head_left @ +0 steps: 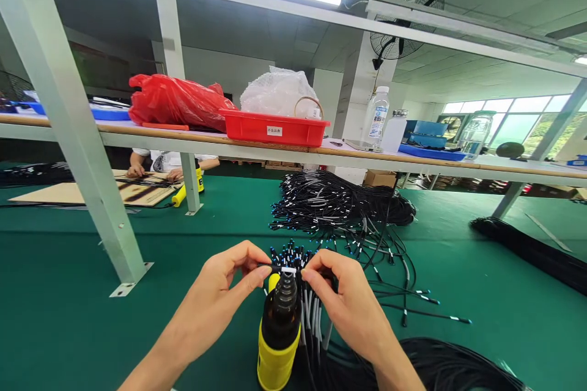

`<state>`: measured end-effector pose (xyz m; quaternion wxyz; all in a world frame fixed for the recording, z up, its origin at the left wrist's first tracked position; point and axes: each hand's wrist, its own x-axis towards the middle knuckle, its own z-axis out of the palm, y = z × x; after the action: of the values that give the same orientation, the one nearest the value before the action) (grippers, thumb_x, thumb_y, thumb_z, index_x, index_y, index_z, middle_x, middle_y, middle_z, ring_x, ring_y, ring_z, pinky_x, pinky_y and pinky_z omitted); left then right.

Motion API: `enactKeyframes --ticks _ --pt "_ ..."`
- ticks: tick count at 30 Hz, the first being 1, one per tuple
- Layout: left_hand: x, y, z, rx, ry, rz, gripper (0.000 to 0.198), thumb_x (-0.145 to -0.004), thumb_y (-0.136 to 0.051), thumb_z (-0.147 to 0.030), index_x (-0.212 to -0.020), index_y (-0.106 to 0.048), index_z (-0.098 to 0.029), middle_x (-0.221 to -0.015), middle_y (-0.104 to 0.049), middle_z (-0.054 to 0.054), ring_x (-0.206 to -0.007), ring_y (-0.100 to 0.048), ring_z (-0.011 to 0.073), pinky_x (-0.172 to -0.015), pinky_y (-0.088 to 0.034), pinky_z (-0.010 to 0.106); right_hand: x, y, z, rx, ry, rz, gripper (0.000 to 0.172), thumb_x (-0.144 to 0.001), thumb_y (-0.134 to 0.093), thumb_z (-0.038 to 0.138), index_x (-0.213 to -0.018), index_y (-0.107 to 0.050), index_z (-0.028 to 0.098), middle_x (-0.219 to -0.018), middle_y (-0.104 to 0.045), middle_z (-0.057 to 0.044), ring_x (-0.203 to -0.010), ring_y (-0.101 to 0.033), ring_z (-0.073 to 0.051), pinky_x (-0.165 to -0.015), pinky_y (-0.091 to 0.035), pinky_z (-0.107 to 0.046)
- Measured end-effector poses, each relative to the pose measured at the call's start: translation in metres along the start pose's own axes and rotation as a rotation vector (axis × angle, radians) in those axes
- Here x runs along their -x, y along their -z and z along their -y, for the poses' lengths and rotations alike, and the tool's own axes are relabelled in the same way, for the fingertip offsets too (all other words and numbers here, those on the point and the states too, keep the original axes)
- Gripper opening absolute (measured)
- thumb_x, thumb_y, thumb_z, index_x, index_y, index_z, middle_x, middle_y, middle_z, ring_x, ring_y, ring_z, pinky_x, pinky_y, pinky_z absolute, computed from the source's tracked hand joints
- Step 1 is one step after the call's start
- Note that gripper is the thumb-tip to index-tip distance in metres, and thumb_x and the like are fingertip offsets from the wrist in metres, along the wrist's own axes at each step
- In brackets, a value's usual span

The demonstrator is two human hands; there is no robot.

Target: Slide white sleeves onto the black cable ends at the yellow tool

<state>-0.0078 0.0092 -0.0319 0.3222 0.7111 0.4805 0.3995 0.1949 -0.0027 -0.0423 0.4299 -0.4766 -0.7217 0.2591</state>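
Between both hands a black cable [275, 269] with a short white sleeve [288, 270] is stretched level. My left hand [229, 278] pinches it on the left of the sleeve, and my right hand [342, 293] pinches it on the right. Directly under the sleeve stands a yellow and black heat gun [277, 348], its coiled metal nozzle [287, 293] pointing up. Just behind the hands lies a bunch of cable ends with blue tips [293, 253]. Grey-sleeved cable lengths [314, 317] run beside the heat gun, partly hidden by my right hand.
A large heap of black cables [334, 198] lies farther back on the green table [220, 220]. More cables [532, 250] lie at right. A shelf [348, 153] crosses above, carrying a red tray [275, 129] and bottles. Across the table, a person's hands [136, 170] rest over a board.
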Motion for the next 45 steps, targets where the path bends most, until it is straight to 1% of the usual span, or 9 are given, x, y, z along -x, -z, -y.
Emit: enactKeyframes --ticks 5,10,16,19,22,26,33,39,45 --pt "-0.002 0.000 0.001 -0.038 -0.043 -0.012 0.019 -0.086 -0.056 -0.040 -0.085 -0.063 -0.022 -0.078 -0.063 -0.001 -0.075 -0.057 0.0166 -0.070 -0.047 0.025 -0.002 -0.001 -0.003 -0.033 0.010 -0.019 0.018 -0.089 -0.053 0.019 -0.073 -0.060 0.018 -0.071 -0.061 0.001 -0.066 -0.052 -0.013 -0.057 -0.038 -0.022" --pt "-0.001 0.000 -0.001 -0.087 -0.050 -0.014 0.019 -0.088 -0.054 -0.039 -0.086 -0.062 -0.023 -0.080 -0.063 -0.001 -0.076 -0.056 0.0165 -0.071 -0.045 0.025 -0.002 -0.002 -0.004 -0.030 0.027 -0.038 0.016 -0.089 -0.053 0.018 -0.074 -0.059 0.018 -0.073 -0.061 0.000 -0.067 -0.052 -0.013 -0.059 -0.038 -0.022" --pt "0.006 0.004 -0.007 -0.129 -0.064 0.041 0.027 -0.093 -0.046 -0.047 -0.086 -0.059 -0.024 -0.072 -0.057 -0.004 -0.070 -0.053 0.0145 -0.066 -0.043 0.023 0.005 0.000 0.001 0.015 0.005 0.004 0.026 -0.095 -0.048 0.028 -0.071 -0.055 0.019 -0.068 -0.056 0.002 -0.064 -0.047 -0.013 -0.059 -0.034 -0.024" --pt "0.012 0.005 -0.009 -0.187 -0.093 0.017 0.027 -0.092 -0.047 -0.049 -0.087 -0.059 -0.025 -0.072 -0.057 -0.004 -0.068 -0.053 0.0140 -0.063 -0.041 0.022 0.010 0.001 0.003 0.014 0.004 0.029 0.030 -0.097 -0.045 0.033 -0.072 -0.056 0.019 -0.069 -0.055 0.002 -0.067 -0.047 -0.013 -0.062 -0.034 -0.025" --pt "0.017 0.005 -0.008 -0.250 -0.141 -0.013 0.026 -0.093 -0.047 -0.048 -0.087 -0.057 -0.025 -0.073 -0.058 -0.004 -0.065 -0.052 0.0134 -0.060 -0.039 0.021 0.014 0.001 0.002 -0.003 -0.003 0.030 0.030 -0.097 -0.044 0.035 -0.074 -0.057 0.020 -0.073 -0.055 0.002 -0.072 -0.047 -0.014 -0.065 -0.034 -0.024" --pt "0.022 0.003 -0.007 -0.299 -0.182 -0.018 0.027 -0.096 -0.041 -0.046 -0.083 -0.053 -0.025 -0.072 -0.057 -0.005 -0.062 -0.050 0.0127 -0.056 -0.038 0.021 0.016 0.001 -0.001 -0.021 -0.022 0.043 0.025 -0.095 -0.049 0.033 -0.074 -0.055 0.020 -0.074 -0.055 0.002 -0.073 -0.047 -0.014 -0.065 -0.035 -0.024" --pt "0.029 -0.003 -0.005 -0.352 -0.152 -0.023 0.036 -0.098 -0.031 -0.047 -0.074 -0.046 -0.025 -0.071 -0.052 -0.004 -0.063 -0.049 0.0133 -0.054 -0.038 0.020 0.017 0.002 -0.002 -0.084 -0.027 0.043 0.018 -0.091 -0.054 0.028 -0.075 -0.059 0.020 -0.076 -0.059 0.001 -0.072 -0.049 -0.014 -0.064 -0.037 -0.024" --pt "0.030 -0.006 -0.006 -0.355 -0.108 -0.067 0.037 -0.094 -0.035 -0.053 -0.072 -0.046 -0.025 -0.067 -0.052 -0.003 -0.061 -0.049 0.0151 -0.054 -0.043 0.021 0.020 0.002 -0.001 -0.076 -0.021 0.035 0.020 -0.091 -0.053 0.029 -0.074 -0.057 0.019 -0.074 -0.056 0.001 -0.070 -0.046 -0.014 -0.062 -0.035 -0.024" --pt "0.029 -0.006 -0.007 -0.297 -0.117 0.012 0.037 -0.096 -0.032 -0.052 -0.076 -0.048 -0.025 -0.073 -0.054 -0.004 -0.065 -0.050 0.0132 -0.057 -0.040 0.019 0.020 0.003 0.000 -0.080 -0.031 0.057 0.025 -0.094 -0.049 0.034 -0.075 -0.054 0.019 -0.073 -0.051 0.002 -0.069 -0.044 -0.013 -0.062 -0.033 -0.024"
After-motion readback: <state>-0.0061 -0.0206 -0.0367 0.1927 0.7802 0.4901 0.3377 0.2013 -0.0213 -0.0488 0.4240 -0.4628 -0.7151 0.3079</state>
